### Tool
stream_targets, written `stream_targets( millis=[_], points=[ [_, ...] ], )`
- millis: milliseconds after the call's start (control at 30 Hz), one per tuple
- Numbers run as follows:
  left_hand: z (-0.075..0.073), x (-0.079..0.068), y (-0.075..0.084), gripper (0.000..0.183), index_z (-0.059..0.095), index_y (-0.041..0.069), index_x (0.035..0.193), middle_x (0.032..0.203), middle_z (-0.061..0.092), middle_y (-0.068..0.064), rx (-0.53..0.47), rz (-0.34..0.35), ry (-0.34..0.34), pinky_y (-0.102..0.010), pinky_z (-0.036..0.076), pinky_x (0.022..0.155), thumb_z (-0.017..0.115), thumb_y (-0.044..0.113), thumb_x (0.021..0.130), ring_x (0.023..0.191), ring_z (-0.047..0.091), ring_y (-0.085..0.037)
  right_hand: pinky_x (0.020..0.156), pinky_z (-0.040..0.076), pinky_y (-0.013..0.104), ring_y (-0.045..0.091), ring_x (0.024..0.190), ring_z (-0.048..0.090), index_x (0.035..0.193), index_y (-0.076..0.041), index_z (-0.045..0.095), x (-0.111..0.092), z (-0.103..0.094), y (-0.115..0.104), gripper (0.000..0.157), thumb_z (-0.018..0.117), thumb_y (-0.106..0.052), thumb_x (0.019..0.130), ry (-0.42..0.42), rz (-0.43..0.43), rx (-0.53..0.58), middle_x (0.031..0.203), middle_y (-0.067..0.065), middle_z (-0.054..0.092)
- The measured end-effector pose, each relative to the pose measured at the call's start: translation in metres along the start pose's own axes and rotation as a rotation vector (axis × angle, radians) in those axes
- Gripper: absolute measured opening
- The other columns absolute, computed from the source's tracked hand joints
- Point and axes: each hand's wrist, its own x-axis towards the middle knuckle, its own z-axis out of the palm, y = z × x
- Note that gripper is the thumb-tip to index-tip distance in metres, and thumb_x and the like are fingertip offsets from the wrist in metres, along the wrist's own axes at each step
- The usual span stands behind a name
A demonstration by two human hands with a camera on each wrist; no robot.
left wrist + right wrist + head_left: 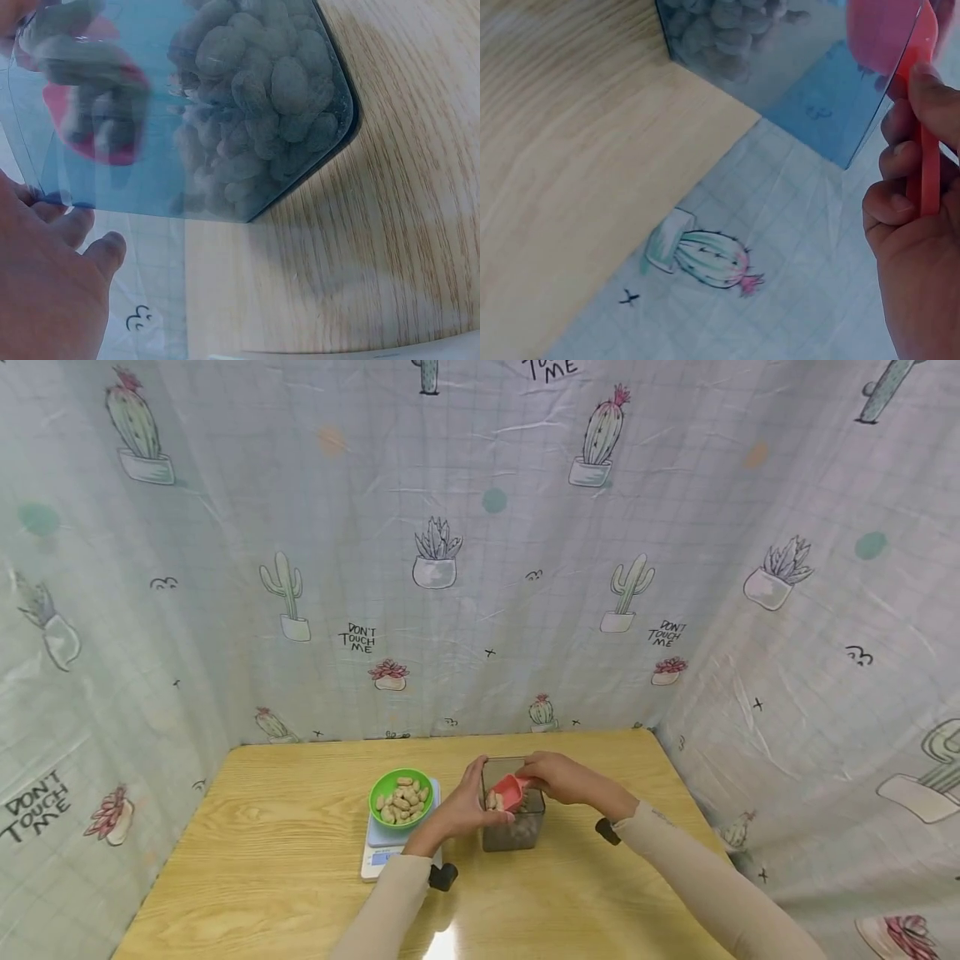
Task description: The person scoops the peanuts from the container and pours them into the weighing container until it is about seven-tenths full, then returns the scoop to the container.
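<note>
A clear, dark-tinted square container [513, 837] stands on the table, its lower part filled with peanuts [255, 97]. My left hand [461, 806] grips it by the upper rim, thumb along the near side and fingers on the left side. In my right hand [562, 777] is the handle of a red scoop [928, 169], fingers curled round it. The scoop's bowl [509, 793] is inside the container's mouth, tilted, and peanuts show in it through the wall in the left wrist view. Left of the container, a green bowl [373, 804] of peanuts sits on a white kitchen scale [370, 866].
The wooden table [292, 852] carries the scale and container near its middle. A hanging sheet printed with cacti [480, 635] encloses the back and both sides. The scale's lit display [385, 858] faces the near side, partly covered by the left forearm.
</note>
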Motion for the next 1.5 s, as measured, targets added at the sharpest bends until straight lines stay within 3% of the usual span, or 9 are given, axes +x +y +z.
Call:
stream_targets(
  millis=[233, 400, 933, 1233, 1500],
  points=[
    [0.002, 0.000, -0.001, 0.114, -0.004, 0.038, 0.148, 0.159, 0.002, -0.002, -0.003, -0.006, 0.003, -0.054, 0.038, 0.103, 0.073, 0.062, 0.067, 0.140, 0.028, -0.034, 0.071, 0.045, 0.026, 0.006, 0.077, 0.052, 0.113, -0.017, 0.066, -0.013, 0.006, 0.005, 0.023, 0.051, -0.023, 0.096, 0.016, 0.104, 0.099, 0.090, -0.006, 0.061],
    [0.002, -0.001, -0.001, 0.113, -0.003, 0.037, 0.148, 0.158, 0.002, -0.002, -0.012, -0.005, 0.004, -0.055, 0.036, 0.103, 0.073, 0.060, 0.069, 0.141, 0.025, -0.034, 0.066, 0.039, 0.022, 0.003, 0.071, 0.045, 0.117, -0.018, 0.064, -0.023, 0.013, 0.004, 0.026, 0.052, -0.024, 0.095, 0.091, 0.172, 0.184, 0.086, -0.008, 0.058],
    [-0.003, -0.003, 0.003, 0.117, -0.002, 0.033, 0.150, 0.158, 0.004, -0.006, -0.025, 0.008, 0.009, -0.056, 0.037, 0.102, 0.072, 0.066, 0.064, 0.140, 0.027, -0.036, 0.060, 0.038, 0.019, 0.001, 0.067, 0.042, 0.115, -0.017, 0.064, -0.037, 0.035, -0.002, 0.023, 0.052, -0.021, 0.095, 0.311, 0.237, 0.340, 0.085, -0.004, 0.061],
    [-0.001, -0.006, 0.005, 0.119, -0.009, 0.034, 0.149, 0.159, -0.002, -0.006, -0.022, -0.002, 0.000, -0.056, 0.034, 0.105, 0.071, 0.065, 0.066, 0.142, 0.020, -0.036, 0.065, 0.040, 0.021, 0.004, 0.071, 0.044, 0.110, -0.017, 0.064, -0.045, 0.035, -0.007, 0.022, 0.048, -0.023, 0.097, 0.374, 0.337, 0.290, 0.084, -0.003, 0.060],
    [-0.004, -0.011, 0.006, 0.118, -0.017, 0.038, 0.146, 0.159, -0.007, -0.007, 0.006, 0.009, 0.010, -0.056, 0.036, 0.103, 0.067, 0.067, 0.069, 0.142, 0.021, -0.039, 0.065, 0.035, 0.020, 0.003, 0.071, 0.040, 0.109, -0.017, 0.063, -0.051, 0.028, -0.006, 0.020, 0.047, -0.023, 0.098, 0.401, 0.344, 0.204, 0.079, -0.012, 0.051]
  ],
)
